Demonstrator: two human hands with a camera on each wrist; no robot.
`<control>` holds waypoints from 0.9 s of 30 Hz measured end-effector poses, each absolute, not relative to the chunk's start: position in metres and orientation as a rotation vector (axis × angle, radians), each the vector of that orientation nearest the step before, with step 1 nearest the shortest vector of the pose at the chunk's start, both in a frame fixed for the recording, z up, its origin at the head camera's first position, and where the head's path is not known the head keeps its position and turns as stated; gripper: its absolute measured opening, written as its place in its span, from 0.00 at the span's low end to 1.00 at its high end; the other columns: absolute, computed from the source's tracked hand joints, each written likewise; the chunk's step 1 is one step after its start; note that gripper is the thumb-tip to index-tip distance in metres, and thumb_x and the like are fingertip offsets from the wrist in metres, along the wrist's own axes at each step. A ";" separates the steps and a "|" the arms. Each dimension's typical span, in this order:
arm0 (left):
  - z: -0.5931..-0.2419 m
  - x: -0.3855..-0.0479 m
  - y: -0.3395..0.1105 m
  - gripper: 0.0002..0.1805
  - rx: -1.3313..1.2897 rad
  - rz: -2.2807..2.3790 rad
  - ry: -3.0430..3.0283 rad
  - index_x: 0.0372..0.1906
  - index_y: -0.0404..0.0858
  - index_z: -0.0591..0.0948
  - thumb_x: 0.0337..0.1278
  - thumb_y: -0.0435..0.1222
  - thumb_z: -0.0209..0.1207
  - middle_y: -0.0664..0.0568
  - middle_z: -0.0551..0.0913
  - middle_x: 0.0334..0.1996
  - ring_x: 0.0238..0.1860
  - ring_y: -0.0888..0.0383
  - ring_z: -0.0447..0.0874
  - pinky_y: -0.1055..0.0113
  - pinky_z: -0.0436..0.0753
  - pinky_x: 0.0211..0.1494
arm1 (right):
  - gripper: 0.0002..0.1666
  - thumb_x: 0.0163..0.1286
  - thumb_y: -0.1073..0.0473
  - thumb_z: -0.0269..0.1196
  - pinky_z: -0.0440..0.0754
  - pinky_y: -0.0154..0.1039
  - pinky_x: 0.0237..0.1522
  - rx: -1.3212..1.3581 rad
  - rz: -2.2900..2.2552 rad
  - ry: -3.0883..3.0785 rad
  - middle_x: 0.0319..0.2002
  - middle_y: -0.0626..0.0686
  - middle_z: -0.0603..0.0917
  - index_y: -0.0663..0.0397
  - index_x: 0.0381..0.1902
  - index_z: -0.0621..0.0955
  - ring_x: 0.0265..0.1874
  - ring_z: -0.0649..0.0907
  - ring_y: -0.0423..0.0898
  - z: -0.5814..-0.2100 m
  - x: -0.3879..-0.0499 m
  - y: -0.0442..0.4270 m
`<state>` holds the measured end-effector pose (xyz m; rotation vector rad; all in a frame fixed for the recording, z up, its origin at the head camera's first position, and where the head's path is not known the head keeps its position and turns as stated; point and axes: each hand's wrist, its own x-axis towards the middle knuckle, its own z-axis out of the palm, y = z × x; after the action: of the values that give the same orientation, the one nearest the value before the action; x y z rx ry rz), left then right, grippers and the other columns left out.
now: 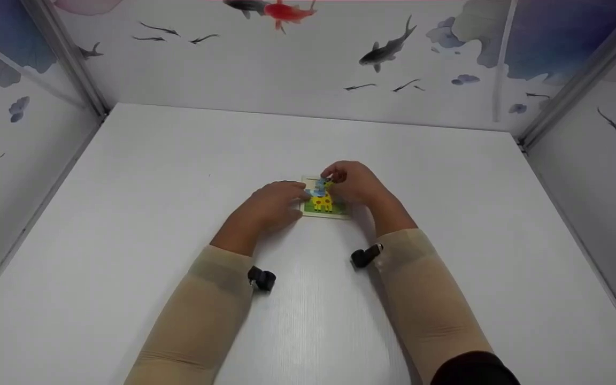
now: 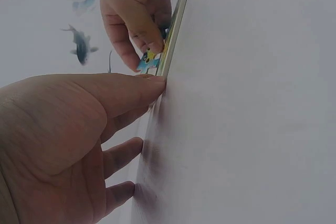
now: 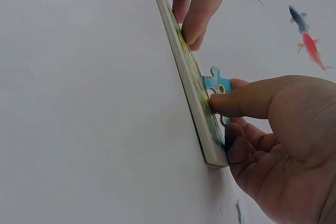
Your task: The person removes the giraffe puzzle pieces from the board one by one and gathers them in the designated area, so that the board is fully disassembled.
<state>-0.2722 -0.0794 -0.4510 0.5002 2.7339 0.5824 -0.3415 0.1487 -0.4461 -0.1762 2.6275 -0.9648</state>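
Note:
A small giraffe jigsaw puzzle board (image 1: 325,216) with a pale frame lies flat on the white table. My right hand (image 1: 360,184) is over its far right part, pinching a blue and yellow puzzle piece (image 3: 217,82) between thumb and fingers. The piece stands tilted up from the board, its knob free in the right wrist view. At the board's left side, my left hand (image 1: 276,206) touches it with fairly straight fingers. Its thumb (image 2: 149,88) lies against the frame's edge. Yellow giraffe body and green ground show on the board; the fingers hide part of the picture.
The white table (image 1: 153,160) extends around the board on every side. Upright panels (image 1: 308,64) printed with fish and lotus shapes enclose the back and both sides. A small black camera (image 1: 367,256) is strapped at each wrist.

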 end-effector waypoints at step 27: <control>-0.449 -0.269 -0.079 0.27 0.489 0.589 2.732 0.78 0.55 0.75 0.78 0.43 0.57 0.60 0.64 0.85 0.88 0.52 0.53 0.47 0.54 0.91 | 0.21 0.80 0.58 0.64 0.87 0.41 0.64 0.111 -1.371 2.607 0.60 0.53 0.83 0.48 0.68 0.81 0.58 0.83 0.49 -0.425 -0.348 0.262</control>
<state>-0.2694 -0.0785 -0.4492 0.4887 2.7321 0.5885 -0.3477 0.2625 -0.4251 0.1108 2.6071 -1.3709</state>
